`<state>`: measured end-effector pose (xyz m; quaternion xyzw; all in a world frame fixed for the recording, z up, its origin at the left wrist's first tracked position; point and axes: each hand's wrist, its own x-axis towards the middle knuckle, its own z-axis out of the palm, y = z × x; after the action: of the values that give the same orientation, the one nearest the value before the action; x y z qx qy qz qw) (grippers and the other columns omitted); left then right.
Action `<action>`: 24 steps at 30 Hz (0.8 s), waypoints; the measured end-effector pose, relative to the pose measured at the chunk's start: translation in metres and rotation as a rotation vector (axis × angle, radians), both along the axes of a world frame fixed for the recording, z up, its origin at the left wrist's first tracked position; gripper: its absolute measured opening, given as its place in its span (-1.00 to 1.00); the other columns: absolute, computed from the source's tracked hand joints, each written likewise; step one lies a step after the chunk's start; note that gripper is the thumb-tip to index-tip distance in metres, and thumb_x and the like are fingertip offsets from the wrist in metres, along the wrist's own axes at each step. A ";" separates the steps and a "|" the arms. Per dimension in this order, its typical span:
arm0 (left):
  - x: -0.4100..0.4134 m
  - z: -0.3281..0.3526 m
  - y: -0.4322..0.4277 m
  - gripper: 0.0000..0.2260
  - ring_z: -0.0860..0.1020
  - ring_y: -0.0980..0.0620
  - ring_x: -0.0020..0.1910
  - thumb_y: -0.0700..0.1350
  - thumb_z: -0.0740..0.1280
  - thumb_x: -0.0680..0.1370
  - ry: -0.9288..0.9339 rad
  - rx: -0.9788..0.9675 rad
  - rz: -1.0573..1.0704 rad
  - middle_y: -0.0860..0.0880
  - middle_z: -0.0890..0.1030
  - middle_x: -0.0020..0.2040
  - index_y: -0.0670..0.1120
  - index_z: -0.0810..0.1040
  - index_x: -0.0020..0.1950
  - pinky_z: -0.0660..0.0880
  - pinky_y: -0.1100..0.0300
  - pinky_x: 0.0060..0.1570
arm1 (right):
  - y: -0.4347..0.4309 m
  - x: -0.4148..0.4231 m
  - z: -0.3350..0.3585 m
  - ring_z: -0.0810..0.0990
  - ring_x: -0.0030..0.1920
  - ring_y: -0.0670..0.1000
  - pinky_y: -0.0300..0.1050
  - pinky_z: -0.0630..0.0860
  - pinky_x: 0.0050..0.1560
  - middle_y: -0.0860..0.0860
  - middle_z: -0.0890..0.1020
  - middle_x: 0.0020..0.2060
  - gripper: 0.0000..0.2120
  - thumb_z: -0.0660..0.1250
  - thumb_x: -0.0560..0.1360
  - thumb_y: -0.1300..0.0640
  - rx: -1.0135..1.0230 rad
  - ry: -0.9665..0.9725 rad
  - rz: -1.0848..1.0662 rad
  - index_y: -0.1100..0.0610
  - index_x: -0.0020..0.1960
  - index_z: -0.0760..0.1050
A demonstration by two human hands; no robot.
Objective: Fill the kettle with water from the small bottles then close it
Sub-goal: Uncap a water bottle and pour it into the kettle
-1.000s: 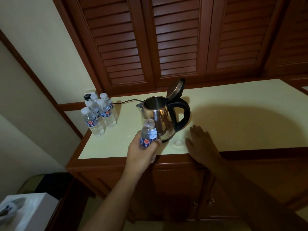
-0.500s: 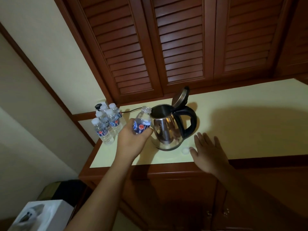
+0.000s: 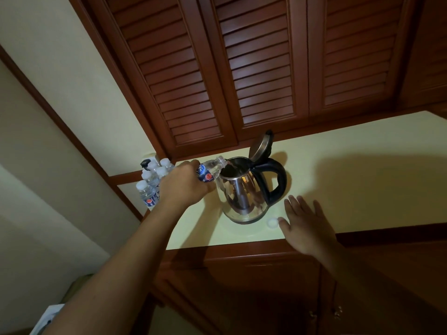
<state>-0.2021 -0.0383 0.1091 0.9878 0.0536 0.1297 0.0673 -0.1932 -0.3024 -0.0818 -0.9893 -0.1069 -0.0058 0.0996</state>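
A small bottle [image 3: 210, 170] is gripped in the left hand [image 3: 185, 183] near the middle of the frame. It is tipped sideways, its neck pointed right at the open kettle [image 3: 244, 189]; water probably pours. The right hand [image 3: 306, 223] is spread flat, lower right.

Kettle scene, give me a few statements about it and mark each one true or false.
1. The kettle has its lid open. True.
2. The left hand holds a bottle tipped toward the kettle's mouth. True.
3. The right hand grips the kettle's handle. False: it lies open on the counter, beside a white cap.
4. The spare bottles stand right of the kettle. False: they stand to its left.
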 end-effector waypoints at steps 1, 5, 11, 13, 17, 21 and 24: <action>0.001 0.001 0.001 -0.59 0.61 -0.05 -0.05 0.21 0.50 0.45 -0.003 0.049 -0.002 -0.02 0.65 0.00 0.00 0.58 0.16 0.67 -0.07 -0.06 | 0.000 0.000 0.000 -0.18 0.62 0.05 0.22 -0.19 0.58 0.04 -0.10 0.64 -0.32 -0.21 0.64 -0.24 0.003 -0.004 0.001 0.10 0.64 -0.10; 0.005 0.005 0.003 -0.53 0.58 -0.08 0.06 0.24 0.49 0.46 -0.018 0.185 0.006 -0.02 0.66 0.11 0.02 0.56 0.24 0.61 -0.12 0.05 | -0.001 -0.002 -0.001 -0.17 0.63 0.05 0.22 -0.19 0.58 0.04 -0.09 0.64 -0.32 -0.21 0.64 -0.25 0.001 -0.012 0.000 0.10 0.64 -0.09; 0.006 0.006 0.006 -0.55 0.57 -0.11 0.15 0.21 0.49 0.43 -0.049 0.237 -0.010 0.00 0.65 0.15 0.05 0.57 0.24 0.51 -0.16 0.18 | -0.001 -0.002 -0.001 -0.17 0.63 0.04 0.22 -0.19 0.58 0.04 -0.08 0.64 -0.32 -0.23 0.64 -0.25 -0.003 -0.018 0.000 0.10 0.64 -0.09; 0.005 0.006 0.006 -0.54 0.56 -0.11 0.17 0.20 0.49 0.44 -0.048 0.261 -0.012 -0.01 0.64 0.16 0.04 0.56 0.26 0.49 -0.17 0.18 | -0.001 -0.002 0.000 -0.17 0.63 0.04 0.22 -0.19 0.58 0.04 -0.08 0.64 -0.32 -0.23 0.64 -0.24 -0.002 -0.016 0.001 0.10 0.64 -0.09; 0.006 0.008 0.005 -0.53 0.53 -0.11 0.21 0.19 0.48 0.45 -0.056 0.305 -0.016 0.00 0.62 0.18 0.04 0.55 0.28 0.43 -0.19 0.20 | -0.001 -0.003 0.000 -0.17 0.63 0.04 0.22 -0.19 0.58 0.04 -0.08 0.64 -0.33 -0.22 0.64 -0.24 -0.002 -0.013 0.002 0.11 0.64 -0.09; 0.007 0.011 0.003 -0.55 0.51 -0.12 0.22 0.16 0.48 0.45 -0.045 0.344 -0.018 0.00 0.60 0.17 0.03 0.54 0.27 0.41 -0.22 0.24 | -0.002 -0.002 -0.002 -0.18 0.62 0.04 0.22 -0.19 0.58 0.04 -0.09 0.64 -0.32 -0.24 0.64 -0.25 -0.011 -0.013 0.004 0.10 0.64 -0.10; 0.008 0.011 0.002 -0.56 0.51 -0.13 0.21 0.15 0.48 0.44 -0.030 0.369 -0.019 0.00 0.60 0.16 0.04 0.54 0.26 0.41 -0.29 0.29 | -0.002 -0.002 -0.002 -0.17 0.63 0.04 0.22 -0.19 0.58 0.04 -0.09 0.64 -0.32 -0.24 0.64 -0.26 -0.012 -0.016 0.004 0.10 0.64 -0.10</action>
<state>-0.1944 -0.0359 0.1199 0.9818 0.0186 0.1517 -0.1131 -0.1949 -0.3041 -0.0833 -0.9896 -0.1097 -0.0128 0.0926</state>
